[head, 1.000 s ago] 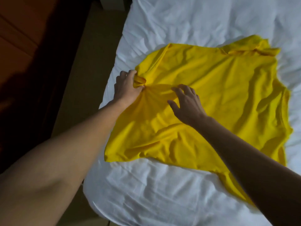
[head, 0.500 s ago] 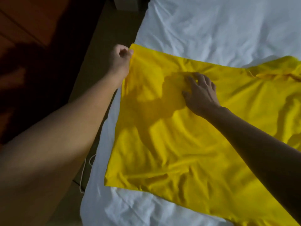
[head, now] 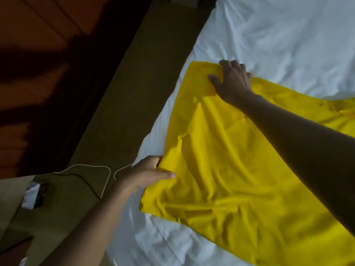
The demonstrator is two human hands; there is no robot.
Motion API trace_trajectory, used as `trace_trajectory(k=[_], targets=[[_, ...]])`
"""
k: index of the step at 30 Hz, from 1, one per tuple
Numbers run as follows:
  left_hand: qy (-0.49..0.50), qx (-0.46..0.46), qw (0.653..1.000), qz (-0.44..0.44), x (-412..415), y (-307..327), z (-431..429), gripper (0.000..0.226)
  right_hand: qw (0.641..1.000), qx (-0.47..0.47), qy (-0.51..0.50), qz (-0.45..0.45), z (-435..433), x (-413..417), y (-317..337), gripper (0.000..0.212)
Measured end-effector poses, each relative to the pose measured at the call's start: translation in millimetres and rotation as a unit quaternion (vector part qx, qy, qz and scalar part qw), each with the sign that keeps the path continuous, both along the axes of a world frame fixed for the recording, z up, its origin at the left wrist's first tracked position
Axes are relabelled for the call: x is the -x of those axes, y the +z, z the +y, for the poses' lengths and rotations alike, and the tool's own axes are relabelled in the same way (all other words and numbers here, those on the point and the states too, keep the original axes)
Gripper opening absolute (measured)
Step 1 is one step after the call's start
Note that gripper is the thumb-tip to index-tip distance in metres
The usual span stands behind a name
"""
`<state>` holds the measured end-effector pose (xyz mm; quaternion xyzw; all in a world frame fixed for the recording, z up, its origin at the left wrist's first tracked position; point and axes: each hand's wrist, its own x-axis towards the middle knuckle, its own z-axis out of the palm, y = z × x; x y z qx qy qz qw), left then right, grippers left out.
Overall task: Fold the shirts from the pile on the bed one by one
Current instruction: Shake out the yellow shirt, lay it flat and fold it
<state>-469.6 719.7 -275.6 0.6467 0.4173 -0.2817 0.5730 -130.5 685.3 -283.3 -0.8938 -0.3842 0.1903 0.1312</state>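
A dull olive floor (head: 119, 104) fills the middle left. On it, near and left, a thin white cord (head: 90, 165) lies in loose loops, with a black cord (head: 84, 181) running just beside it. Further left sits a small dark-and-white object (head: 33, 194), too blurred to identify. Reddish-brown wood panelling (head: 38, 35) in deep shadow covers the far left.

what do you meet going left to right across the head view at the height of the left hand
small packet on the floor → white cord → left hand → yellow shirt, whose edge that hand grips → right forearm
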Motion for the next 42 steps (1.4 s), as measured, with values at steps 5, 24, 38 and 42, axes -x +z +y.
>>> trace_trajectory(k=[5, 24, 38, 42], targets=[[0.171, -0.123, 0.975, -0.073, 33.3, 4.7, -9.0, 0.021, 0.997, 0.037, -0.004, 0.074, 36.8, -12.7, 10.0, 0.051], [0.071, -0.458, 0.877, -0.128, 51.9, 8.2, -55.4, 0.036, 0.994, -0.105, -0.025, -0.011, -136.0, 64.8, -15.6, 0.066], [-0.369, -0.396, 0.813, -0.213, -47.1, -43.6, -277.1, 0.072, 0.98, 0.117, -0.157, -0.048, -521.4, 95.3, -40.7, 0.069], [-0.34, -0.422, 0.817, -0.194, -45.9, -45.3, -296.7, 0.071, 0.962, 0.135, -0.236, -0.015, -591.4, 84.2, -30.0, 0.07]])
